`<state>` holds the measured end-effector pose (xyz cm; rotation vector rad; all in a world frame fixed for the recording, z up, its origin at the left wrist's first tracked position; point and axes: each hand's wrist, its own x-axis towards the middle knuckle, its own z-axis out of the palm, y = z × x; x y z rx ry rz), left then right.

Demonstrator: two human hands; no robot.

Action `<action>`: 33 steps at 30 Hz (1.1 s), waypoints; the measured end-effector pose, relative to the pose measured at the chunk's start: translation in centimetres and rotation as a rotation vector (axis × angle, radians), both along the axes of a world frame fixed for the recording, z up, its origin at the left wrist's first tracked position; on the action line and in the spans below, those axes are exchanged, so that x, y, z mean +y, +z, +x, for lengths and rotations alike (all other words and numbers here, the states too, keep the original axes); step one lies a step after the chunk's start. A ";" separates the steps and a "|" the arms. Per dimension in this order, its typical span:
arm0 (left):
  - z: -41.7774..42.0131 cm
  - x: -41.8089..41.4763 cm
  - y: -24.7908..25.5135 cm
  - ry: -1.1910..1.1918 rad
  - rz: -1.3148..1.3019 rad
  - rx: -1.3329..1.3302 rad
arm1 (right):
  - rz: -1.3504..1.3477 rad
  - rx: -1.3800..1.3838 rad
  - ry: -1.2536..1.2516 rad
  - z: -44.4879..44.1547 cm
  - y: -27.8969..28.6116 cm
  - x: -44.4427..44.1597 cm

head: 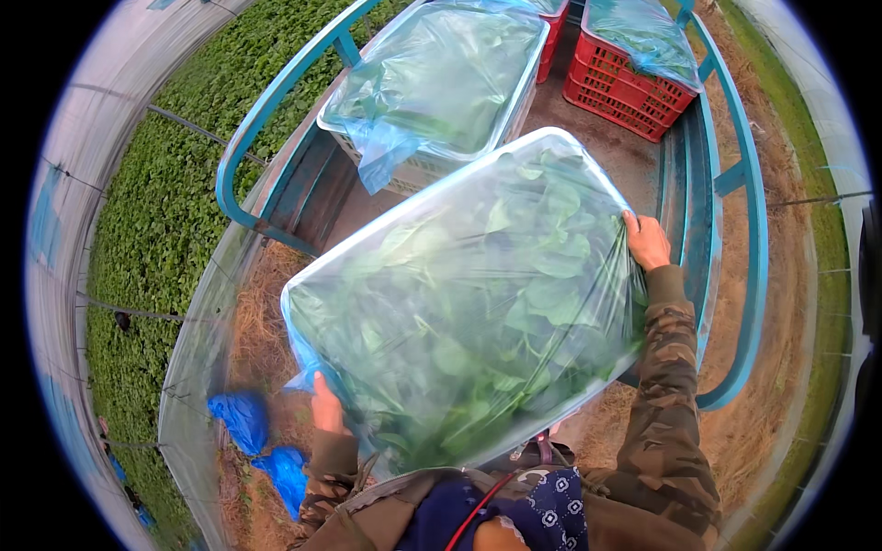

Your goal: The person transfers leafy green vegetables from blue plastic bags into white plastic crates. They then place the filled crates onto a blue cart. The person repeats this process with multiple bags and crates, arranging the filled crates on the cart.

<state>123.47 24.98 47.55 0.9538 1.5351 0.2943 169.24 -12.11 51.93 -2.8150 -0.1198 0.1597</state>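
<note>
Close to my body is a white-rimmed crate [475,289] full of leafy greens, covered with clear plastic film. It is tilted, its far side reaching over the blue metal cart bed. My left hand [326,406] grips its left end, beside a bunched blue flap of film; part of that hand is hidden by the crate. At the right end, my right hand [646,240] grips the rim, with the fingers over the stretched film.
A film-covered white crate of greens [441,76] stands on the cart bed, with red crates [630,86] farther in. Curved blue rails [747,275] edge both sides. Blue plastic bags [241,420] lie on the ground at left, near a green crop bed [145,241].
</note>
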 end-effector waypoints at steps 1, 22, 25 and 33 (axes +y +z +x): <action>1.8 -2.4 1.0 0.014 -0.044 -0.174 | -0.013 -0.012 -0.008 2.1 0.1 -0.3; 38.6 -38.5 3.9 -0.099 -0.327 -0.634 | -0.037 -0.631 -0.255 -18.9 16.3 -19.3; 41.4 -36.1 3.0 -0.199 -0.264 -0.747 | 0.260 -0.401 -0.316 -18.7 12.7 -20.1; 36.7 -24.8 3.6 -1.098 -0.236 -0.381 | 0.523 -0.210 -0.281 -16.8 11.4 -19.0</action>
